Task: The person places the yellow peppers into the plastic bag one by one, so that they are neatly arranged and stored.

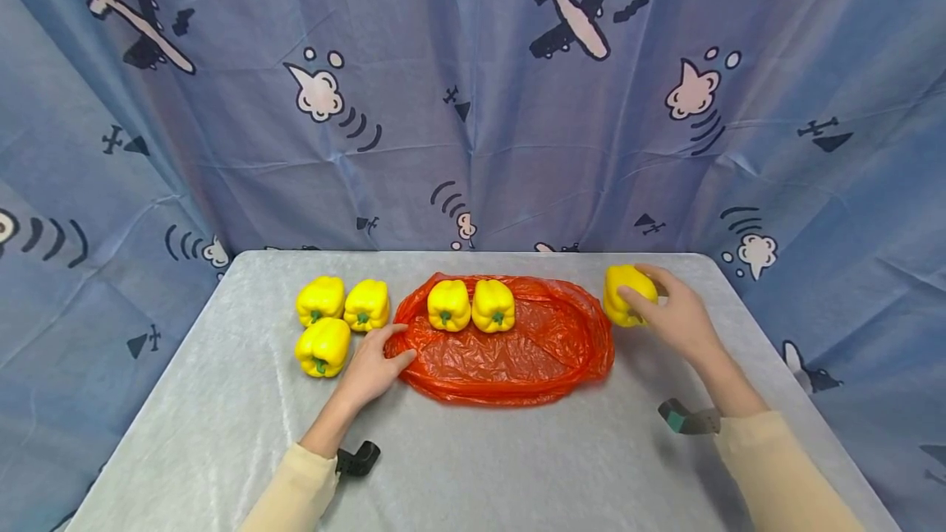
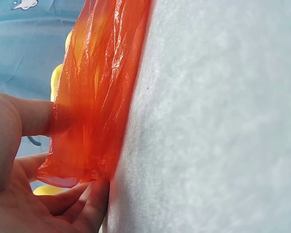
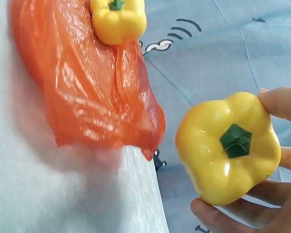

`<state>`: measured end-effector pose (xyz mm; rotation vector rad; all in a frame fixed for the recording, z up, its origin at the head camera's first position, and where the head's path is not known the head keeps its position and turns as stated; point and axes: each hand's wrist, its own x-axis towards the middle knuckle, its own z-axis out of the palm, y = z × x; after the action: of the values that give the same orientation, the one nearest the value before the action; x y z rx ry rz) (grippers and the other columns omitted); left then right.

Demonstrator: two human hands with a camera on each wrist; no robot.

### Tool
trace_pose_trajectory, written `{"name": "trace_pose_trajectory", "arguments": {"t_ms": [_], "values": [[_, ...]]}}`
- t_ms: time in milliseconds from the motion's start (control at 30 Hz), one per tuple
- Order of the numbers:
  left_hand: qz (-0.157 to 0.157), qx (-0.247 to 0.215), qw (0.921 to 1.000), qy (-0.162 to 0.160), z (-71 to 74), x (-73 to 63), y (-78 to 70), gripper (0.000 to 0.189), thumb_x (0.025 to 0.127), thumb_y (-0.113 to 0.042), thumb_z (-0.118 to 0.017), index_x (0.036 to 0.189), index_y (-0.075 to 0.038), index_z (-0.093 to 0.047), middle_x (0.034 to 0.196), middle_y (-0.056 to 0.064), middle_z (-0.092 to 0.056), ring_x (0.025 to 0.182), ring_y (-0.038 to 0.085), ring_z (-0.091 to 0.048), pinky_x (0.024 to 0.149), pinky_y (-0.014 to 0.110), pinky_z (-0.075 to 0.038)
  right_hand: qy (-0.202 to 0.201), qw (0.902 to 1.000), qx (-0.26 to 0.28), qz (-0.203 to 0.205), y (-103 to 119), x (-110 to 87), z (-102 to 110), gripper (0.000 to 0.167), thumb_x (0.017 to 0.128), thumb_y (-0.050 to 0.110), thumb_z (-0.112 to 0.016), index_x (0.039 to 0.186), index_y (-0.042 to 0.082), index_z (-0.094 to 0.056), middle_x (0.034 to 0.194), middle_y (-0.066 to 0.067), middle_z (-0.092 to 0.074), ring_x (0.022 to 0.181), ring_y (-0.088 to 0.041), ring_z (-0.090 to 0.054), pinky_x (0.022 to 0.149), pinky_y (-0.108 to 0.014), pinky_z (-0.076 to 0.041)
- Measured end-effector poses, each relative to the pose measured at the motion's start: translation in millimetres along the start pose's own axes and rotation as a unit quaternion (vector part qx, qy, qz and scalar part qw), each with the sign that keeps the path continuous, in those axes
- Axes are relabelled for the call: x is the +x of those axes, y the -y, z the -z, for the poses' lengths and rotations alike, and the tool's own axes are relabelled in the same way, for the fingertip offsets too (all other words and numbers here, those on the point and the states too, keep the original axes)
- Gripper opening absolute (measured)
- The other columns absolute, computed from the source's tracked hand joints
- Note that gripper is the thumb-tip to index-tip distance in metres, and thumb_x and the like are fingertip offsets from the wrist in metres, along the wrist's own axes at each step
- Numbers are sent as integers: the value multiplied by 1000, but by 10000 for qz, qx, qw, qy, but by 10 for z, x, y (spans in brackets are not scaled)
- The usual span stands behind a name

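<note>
My right hand point(image 1: 676, 314) holds a yellow bell pepper point(image 1: 624, 295) above the table, just right of a red plastic bag point(image 1: 510, 360). In the right wrist view that bell pepper point(image 3: 228, 148) has its green stem facing the camera, with fingertips around its side. The bag lies spread wide with a raised rim, and two yellow bell peppers point(image 1: 448, 305) sit side by side in its back part. At the bag's left end, my left hand point(image 1: 373, 364) grips the rim; in the left wrist view the thumb is partly behind the translucent red film point(image 2: 94, 116).
Three more yellow bell peppers point(image 1: 323, 347) stand close together left of the bag, near the left hand. The pale table point(image 1: 473, 466) ends at a blue curtain point(image 1: 473, 105) printed with airplanes. Both wrists carry a small dark device point(image 1: 360, 459).
</note>
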<state>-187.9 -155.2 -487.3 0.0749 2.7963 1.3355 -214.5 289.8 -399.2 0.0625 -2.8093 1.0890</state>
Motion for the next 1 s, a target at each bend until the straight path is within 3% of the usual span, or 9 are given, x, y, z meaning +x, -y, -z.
{"name": "trace_pose_trajectory", "arguments": {"t_ms": [433, 1000], "values": [[75, -35, 10000, 32, -8, -1, -11, 48, 96, -23, -69, 140, -9, -58, 148, 20, -49, 137, 40, -44, 110, 60, -36, -21, 9995, 227, 214, 239, 13, -192, 75, 98, 52, -61, 150, 0, -45, 141, -26, -53, 120, -43, -51, 97, -58, -45], [4, -4, 10000, 22, -12, 10, -5, 48, 96, -21, -69, 140, -8, -58, 147, 20, -50, 136, 40, -45, 110, 60, -36, 432, 9975, 292, 486, 431, 219, -600, 69, 99, 49, -61, 148, 2, -46, 137, -22, -56, 114, -39, -57, 92, -52, -51]]}}
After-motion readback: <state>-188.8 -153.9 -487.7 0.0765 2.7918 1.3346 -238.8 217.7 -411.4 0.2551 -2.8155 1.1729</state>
